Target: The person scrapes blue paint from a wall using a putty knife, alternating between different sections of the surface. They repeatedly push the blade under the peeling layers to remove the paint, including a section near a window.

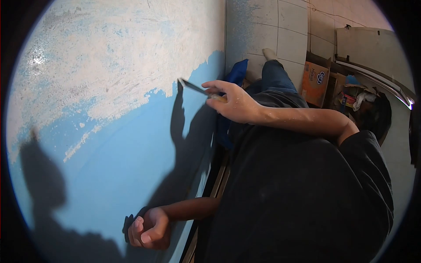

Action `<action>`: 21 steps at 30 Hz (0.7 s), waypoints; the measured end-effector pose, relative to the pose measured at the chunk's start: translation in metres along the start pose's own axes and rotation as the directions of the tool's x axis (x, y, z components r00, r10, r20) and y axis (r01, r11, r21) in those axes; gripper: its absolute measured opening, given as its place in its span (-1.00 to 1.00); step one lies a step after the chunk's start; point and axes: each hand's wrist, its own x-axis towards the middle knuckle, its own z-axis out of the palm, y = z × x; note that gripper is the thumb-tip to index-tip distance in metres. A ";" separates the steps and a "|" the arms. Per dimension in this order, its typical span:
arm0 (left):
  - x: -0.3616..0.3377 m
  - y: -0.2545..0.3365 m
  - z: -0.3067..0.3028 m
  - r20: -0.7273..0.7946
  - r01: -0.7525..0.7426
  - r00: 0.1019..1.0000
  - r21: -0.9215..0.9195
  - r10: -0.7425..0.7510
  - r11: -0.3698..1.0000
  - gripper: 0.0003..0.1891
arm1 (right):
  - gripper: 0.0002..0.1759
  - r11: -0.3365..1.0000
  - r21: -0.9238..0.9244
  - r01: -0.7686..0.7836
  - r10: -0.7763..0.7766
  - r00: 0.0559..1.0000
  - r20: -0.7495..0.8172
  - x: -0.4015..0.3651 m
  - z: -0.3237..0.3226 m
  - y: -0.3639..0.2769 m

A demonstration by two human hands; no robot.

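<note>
A paint scraper [193,86] with a dark, narrow-looking blade and a yellowish handle is gripped in my right hand [239,103]. Its blade edge meets the wall [118,144] where blue paint borders a scraped, whitish patch [131,48]. Pale specks dot the right hand and forearm. Lower down, my left hand [151,229] is curled into a loose fist with nothing showing in it, lying close against the blue paint. Shadows of my head and arm fall across the painted surface.
My legs in jeans [278,76] extend over a tiled floor [291,26]. Something blue [237,72] lies beside the wall's base. To the right are an orange carton [315,81], a pile of mixed items [357,96] and a pale panel [368,46].
</note>
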 end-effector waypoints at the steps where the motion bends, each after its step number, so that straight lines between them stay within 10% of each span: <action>1: 0.000 0.000 0.000 0.003 0.004 1.000 0.000 -0.004 1.000 -0.57 | -0.48 0.999 -0.032 0.021 -0.022 0.999 -0.028 0.000 -0.001 0.005; 21: -0.002 0.003 -0.001 0.036 0.057 0.998 0.073 -0.060 0.996 -0.47 | -0.57 0.981 0.158 -0.111 0.154 0.943 -0.294 0.043 0.038 0.031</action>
